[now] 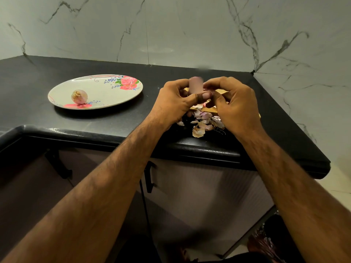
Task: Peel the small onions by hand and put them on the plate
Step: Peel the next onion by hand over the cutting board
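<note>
Item: left hand. Raised above the right half of the tabletop, fingers curled round the held onion, thumb lying across the front beneath it.

Item: right hand. Just beside the left hand, fingertips meeting it at the held onion. Fingers are curled and pinch at the onion's right side; what exactly lies between the fingertips cannot be told.

Item: held onion. Small, pale pink, blurred. It stands between the two hands with its top showing above the fingers, clear of the tabletop.

Item: plate. Oval, pale, printed with pink roses and blue sprigs. It rests flat on the left part of the tabletop, well apart from the hands.

Item: plated onion. One small pale onion with a brownish end turned up. It lies on the near left part of the plate, beside a pink rose print.

Item: peels. A loose heap of pink and tan skins on the tabletop under the hands, reaching near the front edge.

Item: wooden board. Flat on the tabletop, mostly hidden by the hands; some peels lie on it.

Item: tabletop. Black, glossy, with a rounded front edge.

Item: wall. Pale marble with dark veins, behind and to the right.

Item: cabinet doors. Below the tabletop, with a dark handle.
</note>
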